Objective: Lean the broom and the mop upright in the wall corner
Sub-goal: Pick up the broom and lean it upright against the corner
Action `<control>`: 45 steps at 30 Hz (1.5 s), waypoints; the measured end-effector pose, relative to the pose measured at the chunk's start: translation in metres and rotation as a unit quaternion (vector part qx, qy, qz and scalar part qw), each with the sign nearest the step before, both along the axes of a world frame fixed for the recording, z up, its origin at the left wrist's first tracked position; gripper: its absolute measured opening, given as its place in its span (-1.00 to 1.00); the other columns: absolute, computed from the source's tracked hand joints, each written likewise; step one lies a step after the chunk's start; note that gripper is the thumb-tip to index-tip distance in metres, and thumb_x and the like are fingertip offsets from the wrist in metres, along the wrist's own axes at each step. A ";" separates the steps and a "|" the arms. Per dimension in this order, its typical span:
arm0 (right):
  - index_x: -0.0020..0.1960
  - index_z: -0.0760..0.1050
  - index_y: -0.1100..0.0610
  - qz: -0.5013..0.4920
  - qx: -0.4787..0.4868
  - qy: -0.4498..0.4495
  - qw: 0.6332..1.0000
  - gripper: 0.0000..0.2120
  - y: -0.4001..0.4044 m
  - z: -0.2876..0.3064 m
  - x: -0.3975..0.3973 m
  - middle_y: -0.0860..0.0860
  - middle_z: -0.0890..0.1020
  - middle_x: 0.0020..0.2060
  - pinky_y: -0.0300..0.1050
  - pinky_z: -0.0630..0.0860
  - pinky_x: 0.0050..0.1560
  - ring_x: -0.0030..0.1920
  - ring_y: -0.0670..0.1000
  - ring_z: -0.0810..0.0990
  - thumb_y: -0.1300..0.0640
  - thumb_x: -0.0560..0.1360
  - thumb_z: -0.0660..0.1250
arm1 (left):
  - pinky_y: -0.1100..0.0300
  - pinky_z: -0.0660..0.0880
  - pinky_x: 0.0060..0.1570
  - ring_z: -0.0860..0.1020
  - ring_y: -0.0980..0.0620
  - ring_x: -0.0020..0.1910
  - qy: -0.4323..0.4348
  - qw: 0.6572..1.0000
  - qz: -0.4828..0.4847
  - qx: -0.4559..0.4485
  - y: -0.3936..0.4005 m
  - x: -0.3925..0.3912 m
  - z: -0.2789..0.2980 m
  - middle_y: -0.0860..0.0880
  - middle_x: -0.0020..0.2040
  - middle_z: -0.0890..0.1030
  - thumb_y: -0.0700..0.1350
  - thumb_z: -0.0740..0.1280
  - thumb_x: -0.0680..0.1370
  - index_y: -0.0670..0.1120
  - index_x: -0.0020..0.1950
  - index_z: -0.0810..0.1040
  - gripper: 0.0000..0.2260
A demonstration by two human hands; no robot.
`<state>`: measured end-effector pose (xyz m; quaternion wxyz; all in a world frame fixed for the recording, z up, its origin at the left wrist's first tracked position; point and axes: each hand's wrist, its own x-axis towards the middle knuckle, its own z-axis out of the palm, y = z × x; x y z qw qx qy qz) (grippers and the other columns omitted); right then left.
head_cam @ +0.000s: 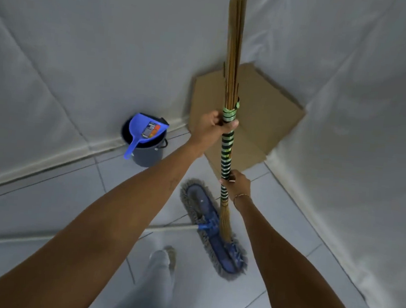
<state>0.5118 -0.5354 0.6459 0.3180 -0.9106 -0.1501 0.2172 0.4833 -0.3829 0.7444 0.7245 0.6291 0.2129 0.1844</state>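
Observation:
The broom [233, 58] is a bundle of brown sticks with a green-and-white striped wrapped grip, held nearly upright in front of the wall corner. My left hand [214, 125] grips it at the top of the wrapping. My right hand [237, 181] grips it lower down on the striped part. Its thin lower end reaches down over the mop head. The mop [212, 228] lies flat on the tiled floor, with a blue pad fringed in grey and a white handle [171, 228] running off to the left under my left arm.
A flattened cardboard sheet [269, 115] leans in the wall corner behind the broom. A dark bucket [148, 154] holding a blue dustpan [145, 129] stands against the left wall. My leg and shoe [162, 268] are at the bottom centre.

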 end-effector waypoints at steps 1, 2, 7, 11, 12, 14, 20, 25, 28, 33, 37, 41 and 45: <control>0.10 0.56 0.22 0.003 -0.002 0.005 1.000 -0.69 0.000 -0.002 0.012 0.20 0.68 0.03 0.00 0.51 0.14 0.11 0.19 0.60 0.11 0.41 0.44 | -0.18 0.50 0.25 0.64 -0.14 0.02 0.002 1.000 -0.002 0.006 -0.002 0.013 -0.002 -0.20 0.00 0.67 -0.18 0.47 0.43 -0.29 0.10 0.55 -0.69; 0.10 0.56 0.22 0.004 -0.002 0.011 1.000 -0.69 0.000 -0.004 0.020 0.19 0.68 0.03 -0.01 0.51 0.14 0.11 0.19 0.60 0.11 0.41 0.44 | -0.15 0.52 0.25 0.63 -0.07 -0.02 0.004 1.000 -0.009 0.010 -0.002 0.022 -0.004 -0.14 -0.05 0.67 -0.17 0.47 0.42 -0.26 0.08 0.56 -0.70; 0.12 0.54 0.20 -0.066 0.022 0.028 0.997 -0.70 -0.006 -0.017 0.093 0.18 0.68 0.04 0.00 0.53 0.15 0.10 0.18 0.61 0.16 0.40 0.44 | -0.11 0.54 0.22 0.66 -0.12 0.03 0.014 0.999 -0.039 0.023 -0.004 0.113 -0.012 -0.13 -0.03 0.70 -0.13 0.48 0.41 -0.21 0.08 0.59 -0.71; 0.13 0.53 0.20 -0.103 0.029 0.050 0.993 -0.69 -0.017 -0.015 0.145 0.19 0.67 0.06 0.03 0.54 0.18 0.11 0.18 0.61 0.18 0.41 0.43 | -0.01 0.57 0.19 0.67 -0.08 0.04 0.030 0.996 -0.079 0.027 -0.017 0.180 -0.010 -0.13 0.01 0.71 -0.15 0.48 0.41 -0.19 0.09 0.60 -0.72; 0.14 0.53 0.21 -0.106 0.027 0.049 0.993 -0.69 -0.019 -0.012 0.161 0.19 0.67 0.07 0.03 0.54 0.19 0.12 0.18 0.60 0.18 0.42 0.43 | 0.02 0.57 0.17 0.67 -0.03 0.01 0.030 0.996 -0.084 0.030 -0.022 0.196 -0.008 -0.10 -0.01 0.71 -0.15 0.48 0.41 -0.18 0.08 0.61 -0.73; 0.14 0.52 0.21 -0.112 0.032 0.050 0.992 -0.69 -0.024 -0.009 0.193 0.19 0.66 0.07 0.03 0.54 0.19 0.12 0.18 0.60 0.19 0.42 0.42 | 0.03 0.57 0.17 0.66 -0.02 0.01 0.028 0.995 -0.092 0.034 -0.027 0.228 -0.003 -0.09 -0.03 0.70 -0.16 0.47 0.42 -0.19 0.09 0.60 -0.73; 0.10 0.53 0.20 -0.107 0.048 0.063 0.991 -0.70 -0.039 -0.018 0.292 0.16 0.67 0.03 -0.18 0.47 0.03 0.07 0.13 0.62 0.17 0.39 0.44 | 0.07 0.59 0.07 0.64 0.00 -0.06 0.026 0.992 -0.113 0.056 -0.046 0.328 0.001 -0.12 -0.04 0.67 -0.20 0.46 0.43 -0.23 0.11 0.59 -0.73; 0.05 0.54 0.23 -0.069 0.033 0.048 0.996 -0.72 -0.065 -0.032 0.388 0.15 0.68 0.00 -0.22 0.39 -0.07 0.05 0.13 0.61 0.15 0.38 0.45 | 0.16 0.55 0.00 0.62 0.04 -0.10 0.054 0.988 -0.107 0.099 -0.074 0.424 -0.011 -0.13 -0.03 0.67 -0.21 0.45 0.44 -0.24 0.10 0.59 -0.74; 0.08 0.53 0.24 -0.017 0.014 0.064 0.998 -0.70 -0.077 -0.035 0.445 0.16 0.67 0.03 -0.19 0.43 -0.02 0.08 0.14 0.60 0.15 0.39 0.44 | -0.01 0.54 0.15 0.60 -0.02 -0.03 0.072 0.989 -0.081 0.105 -0.087 0.473 -0.015 -0.26 0.06 0.66 -0.24 0.44 0.45 -0.30 0.12 0.57 -0.72; 0.06 0.56 0.26 0.049 -0.015 0.067 0.996 -0.70 -0.074 -0.029 0.531 0.18 0.67 0.05 -0.02 0.54 0.14 0.10 0.16 0.61 0.15 0.38 0.46 | -0.06 0.52 0.19 0.59 -0.04 -0.04 0.084 0.991 -0.025 0.104 -0.093 0.535 -0.013 -0.15 -0.02 0.63 -0.28 0.41 0.46 -0.30 0.09 0.56 -0.77; 0.04 0.56 0.29 0.076 0.012 0.084 0.993 -0.70 -0.051 -0.025 0.578 0.20 0.68 0.03 -0.14 0.46 -0.01 0.08 0.17 0.62 0.16 0.38 0.48 | 0.31 0.54 -0.05 0.60 0.22 -0.21 0.077 0.989 -0.027 0.122 -0.074 0.570 -0.004 0.00 -0.15 0.62 -0.30 0.41 0.45 -0.16 -0.01 0.55 -0.85; 0.05 0.57 0.32 0.120 0.018 0.066 0.990 -0.68 -0.016 -0.017 0.610 0.21 0.68 0.03 -0.14 0.49 0.02 0.08 0.16 0.63 0.15 0.38 0.48 | 0.49 0.47 -0.21 0.57 0.39 -0.31 0.074 0.988 -0.007 0.132 -0.047 0.592 0.001 0.17 -0.27 0.57 -0.32 0.38 0.47 -0.10 -0.15 0.52 -0.86; 0.06 0.57 0.32 0.132 0.024 0.056 0.989 -0.68 0.025 -0.014 0.636 0.21 0.68 0.04 -0.10 0.51 0.10 0.09 0.16 0.63 0.17 0.38 0.48 | 0.51 0.46 -0.17 0.56 0.32 -0.20 0.067 0.986 0.003 0.150 -0.008 0.611 0.003 0.05 -0.17 0.57 -0.31 0.35 0.50 -0.31 0.06 0.54 -0.84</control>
